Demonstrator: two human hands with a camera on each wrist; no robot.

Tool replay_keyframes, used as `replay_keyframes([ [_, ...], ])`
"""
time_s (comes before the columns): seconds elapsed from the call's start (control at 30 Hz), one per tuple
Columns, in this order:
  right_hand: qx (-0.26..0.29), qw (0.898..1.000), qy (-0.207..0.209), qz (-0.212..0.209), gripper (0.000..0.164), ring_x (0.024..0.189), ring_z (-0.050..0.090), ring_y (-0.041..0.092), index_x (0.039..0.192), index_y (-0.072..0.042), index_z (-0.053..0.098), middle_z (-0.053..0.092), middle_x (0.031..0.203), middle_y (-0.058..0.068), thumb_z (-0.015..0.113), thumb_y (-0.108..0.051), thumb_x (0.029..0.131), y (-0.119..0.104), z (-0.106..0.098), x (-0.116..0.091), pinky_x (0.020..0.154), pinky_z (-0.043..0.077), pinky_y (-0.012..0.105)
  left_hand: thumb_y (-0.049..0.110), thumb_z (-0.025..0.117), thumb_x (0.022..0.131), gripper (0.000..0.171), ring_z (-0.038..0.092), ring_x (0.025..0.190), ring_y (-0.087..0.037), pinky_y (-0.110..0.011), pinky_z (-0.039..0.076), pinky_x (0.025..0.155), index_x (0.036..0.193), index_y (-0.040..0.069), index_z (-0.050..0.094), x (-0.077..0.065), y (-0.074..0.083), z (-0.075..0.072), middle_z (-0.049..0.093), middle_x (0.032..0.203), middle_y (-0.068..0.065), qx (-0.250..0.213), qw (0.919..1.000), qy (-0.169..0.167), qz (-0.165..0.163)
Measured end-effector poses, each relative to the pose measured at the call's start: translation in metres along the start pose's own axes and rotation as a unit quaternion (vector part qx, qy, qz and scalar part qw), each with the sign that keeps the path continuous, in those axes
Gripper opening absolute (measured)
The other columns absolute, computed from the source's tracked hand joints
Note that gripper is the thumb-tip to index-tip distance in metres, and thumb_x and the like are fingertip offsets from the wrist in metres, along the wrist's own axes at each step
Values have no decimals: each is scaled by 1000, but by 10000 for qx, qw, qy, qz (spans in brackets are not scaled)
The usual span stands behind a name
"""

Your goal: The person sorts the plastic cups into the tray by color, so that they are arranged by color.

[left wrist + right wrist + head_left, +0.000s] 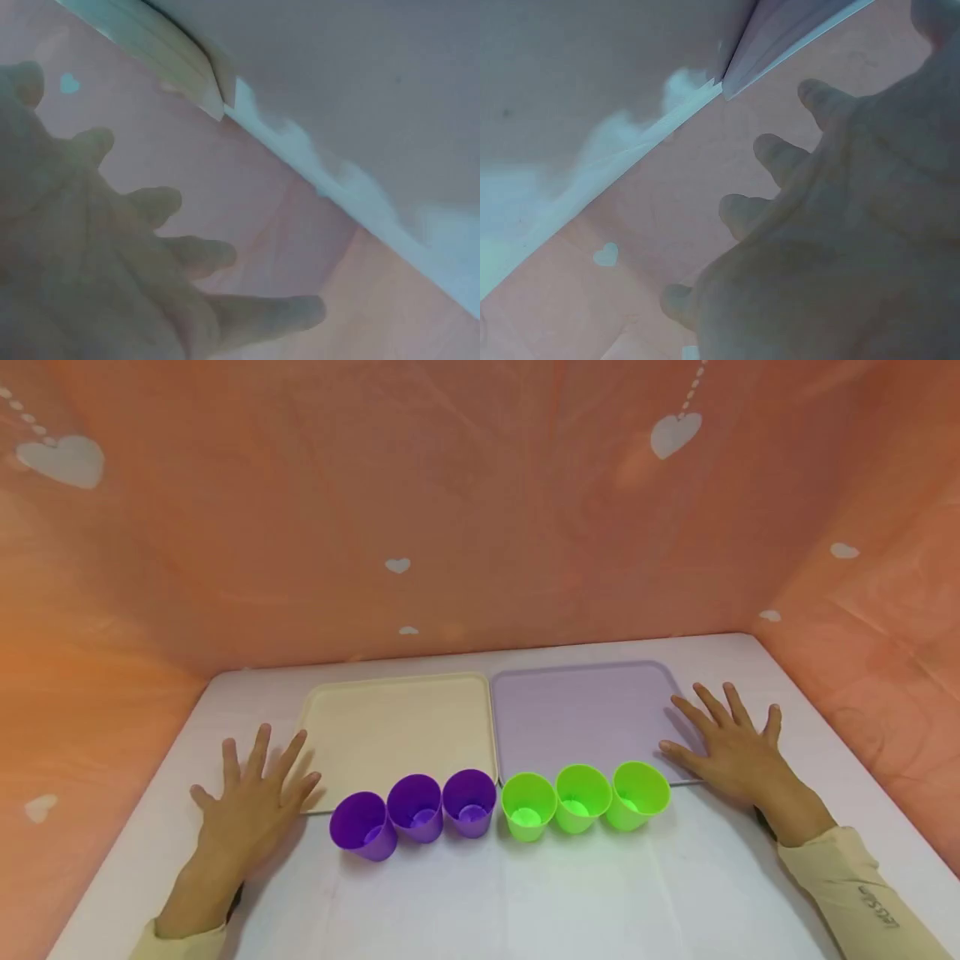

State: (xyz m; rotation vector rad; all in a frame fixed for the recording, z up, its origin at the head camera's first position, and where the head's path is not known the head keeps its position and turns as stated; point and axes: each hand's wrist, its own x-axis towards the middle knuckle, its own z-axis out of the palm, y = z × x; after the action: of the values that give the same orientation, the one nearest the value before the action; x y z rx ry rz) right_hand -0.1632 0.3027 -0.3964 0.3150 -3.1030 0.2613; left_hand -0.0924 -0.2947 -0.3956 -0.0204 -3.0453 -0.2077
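Palm down with spread fingers, my left hand (247,814) is at the left side of the table, near the left edge of a cream tray (397,735). My right hand (738,756) spreads its straight fingers by the right edge of a lilac tray (585,714), thumb overlapping it. Neither hand holds anything. Between them, along the front edges of the trays, stands a row of cups: purple cups (470,806) on the left and lime green cups (582,800) on the right. Their mouths face up. Both wrist views show a palm with fingers apart.
The trays lie side by side at the back of a white-covered table (495,902). Orange-pink cloth (480,510) with white hearts hangs behind the table and along both sides.
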Motion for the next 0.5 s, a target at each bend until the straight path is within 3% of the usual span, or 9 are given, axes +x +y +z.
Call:
replay_keyframes([
  [0.13, -19, 10000, 29, -1, 79, 153, -4, 48, 157, -24, 27, 14, 166, 17, 46, -68, 94, 6, 0, -4, 102, -12, 86, 59, 33, 102, 67, 4, 146, -60, -93, 8, 92, 160, 36, 9, 0, 4, -1, 8, 166, -21, -65, 9999, -107, 115],
  [0.33, -12, 10000, 2, -5, 79, 152, -2, 49, 158, -24, 26, 15, 166, 17, 47, -67, 94, 11, 4, -9, 101, -10, 87, 60, 31, 103, 67, 3, 148, -57, -90, 4, 98, 161, 32, 12, 2, 1, -4, 11, 165, -23, -211, 9976, -620, 241],
  [0.43, -29, 9999, 59, -96, 79, 153, -2, 48, 158, -24, 26, 16, 166, 17, 47, -65, 94, 11, 5, -10, 103, -11, 85, 60, 36, 102, 72, 5, 147, -59, -91, 4, 96, 161, 31, 7, 2, -3, -6, 9, 164, -27, -573, 9934, -968, 228],
  [0.5, -66, 9997, 152, -203, 78, 153, 0, 47, 157, -24, 27, 18, 165, 18, 49, -64, 95, 10, 4, -11, 106, -9, 83, 60, 46, 99, 81, 10, 145, -60, -91, 7, 93, 161, 29, 4, 2, -5, -7, 11, 162, -31, -883, 9894, -1132, 228],
])
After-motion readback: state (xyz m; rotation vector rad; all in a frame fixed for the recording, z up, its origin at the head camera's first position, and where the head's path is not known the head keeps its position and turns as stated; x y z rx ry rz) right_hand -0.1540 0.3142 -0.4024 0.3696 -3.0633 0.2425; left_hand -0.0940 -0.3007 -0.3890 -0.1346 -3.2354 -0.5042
